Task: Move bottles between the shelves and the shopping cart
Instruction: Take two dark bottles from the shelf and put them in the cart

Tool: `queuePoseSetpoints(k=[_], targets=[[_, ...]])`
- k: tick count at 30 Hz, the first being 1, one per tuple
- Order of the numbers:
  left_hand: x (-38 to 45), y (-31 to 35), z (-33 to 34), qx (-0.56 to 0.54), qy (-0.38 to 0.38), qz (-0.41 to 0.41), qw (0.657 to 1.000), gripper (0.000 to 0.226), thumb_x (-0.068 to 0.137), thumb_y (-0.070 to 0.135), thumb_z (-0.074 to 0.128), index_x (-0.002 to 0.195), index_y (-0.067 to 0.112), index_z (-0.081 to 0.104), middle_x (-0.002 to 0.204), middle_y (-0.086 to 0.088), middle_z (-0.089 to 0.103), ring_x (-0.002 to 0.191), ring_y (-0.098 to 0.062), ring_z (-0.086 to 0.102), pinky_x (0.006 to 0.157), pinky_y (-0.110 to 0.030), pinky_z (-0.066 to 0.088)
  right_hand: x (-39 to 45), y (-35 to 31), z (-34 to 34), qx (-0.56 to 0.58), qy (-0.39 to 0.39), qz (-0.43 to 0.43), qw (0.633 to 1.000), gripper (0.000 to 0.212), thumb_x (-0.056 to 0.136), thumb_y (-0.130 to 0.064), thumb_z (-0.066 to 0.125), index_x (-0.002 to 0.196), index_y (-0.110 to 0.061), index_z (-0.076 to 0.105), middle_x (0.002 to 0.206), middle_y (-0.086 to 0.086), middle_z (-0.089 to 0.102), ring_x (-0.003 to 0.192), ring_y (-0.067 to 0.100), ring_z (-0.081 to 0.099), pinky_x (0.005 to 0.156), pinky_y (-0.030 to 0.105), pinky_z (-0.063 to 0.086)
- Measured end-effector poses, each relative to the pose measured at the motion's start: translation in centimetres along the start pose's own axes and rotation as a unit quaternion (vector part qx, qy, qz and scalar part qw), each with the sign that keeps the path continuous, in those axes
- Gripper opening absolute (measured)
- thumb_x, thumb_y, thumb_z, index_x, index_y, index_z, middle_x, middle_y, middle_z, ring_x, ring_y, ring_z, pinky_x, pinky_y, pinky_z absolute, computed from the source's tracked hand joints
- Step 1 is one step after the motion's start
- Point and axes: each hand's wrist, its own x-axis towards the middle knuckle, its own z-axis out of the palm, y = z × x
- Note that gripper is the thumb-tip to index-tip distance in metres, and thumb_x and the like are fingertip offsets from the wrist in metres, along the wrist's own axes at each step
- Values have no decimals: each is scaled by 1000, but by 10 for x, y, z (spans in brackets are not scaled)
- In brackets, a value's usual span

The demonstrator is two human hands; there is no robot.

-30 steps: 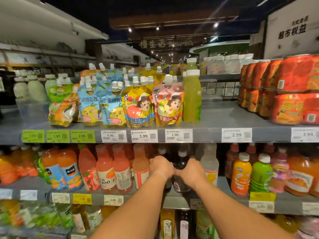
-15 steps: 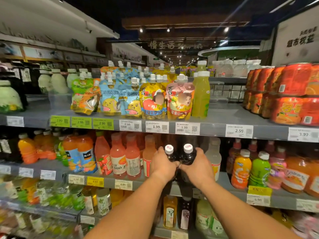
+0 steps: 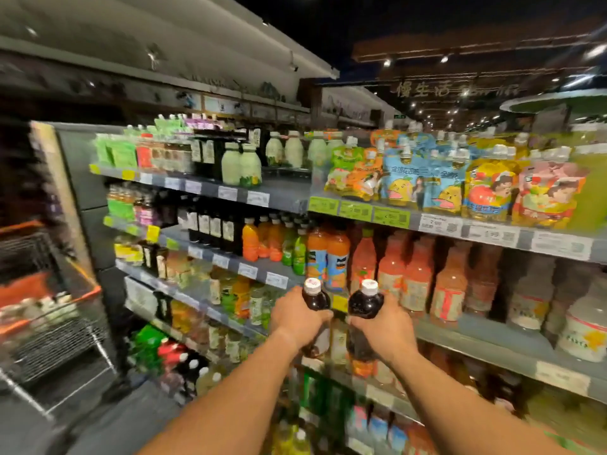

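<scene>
Head camera: a shopper stands at a supermarket drinks aisle with a dark juice bottle in each hand, both held upright in front of the middle shelf (image 3: 460,336). The left hand (image 3: 297,320) is wrapped round the body of the left bottle (image 3: 315,298); the right hand (image 3: 386,326) curls round the right bottle (image 3: 365,302), white caps standing clear above the fingers. A wire shopping cart (image 3: 56,326) with orange trim waits at far left, well apart from both bottles. The bottles look full, so likely weighty for their size, with stiff, smooth plastic walls that could slip; a grip round the labelled midsection, as here, seems the surest hold. The picture is blurred at its edges.
</scene>
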Motion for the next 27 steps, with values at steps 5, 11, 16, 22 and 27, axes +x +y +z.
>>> queuePoseSetpoints(k=[5,11,16,22,27], targets=[[-10,-112,-116,40,68,-84,993,52,70,53,80,111,25,63,111,0,70,103,-24,65,79,-29,51,-43,-97,123,37,-107,-77,991,59,64,-45,84,105,-23,47,102,2,68,94,27,65,64,30,42],[-9,-212,-216,63,158,-151,974,54,66,53,81,110,26,63,112,0,71,105,-25,66,78,-30,51,-65,-195,245,71,-198,-137,968,47,61,-44,81,88,-30,45,95,3,68,80,24,62,52,27,33],[23,-290,-268,73,193,-209,956,55,62,54,80,106,25,66,108,2,73,103,-24,67,82,-31,54,-52,-252,347,85,-247,-180,948,46,50,-61,68,78,-36,42,95,5,71,89,28,67,63,30,47],[107,-372,-327,75,250,-265,928,49,64,53,77,106,31,66,104,5,73,102,-22,67,83,-31,53,6,-325,476,99,-334,-205,915,58,60,-52,76,107,-26,53,103,-1,70,93,25,66,74,34,52],[183,-428,-376,56,289,-313,903,47,61,52,79,102,34,66,96,12,72,94,-14,68,73,-24,49,61,-394,570,99,-368,-227,896,52,56,-49,76,99,-28,54,90,-5,68,80,19,63,67,31,47]])
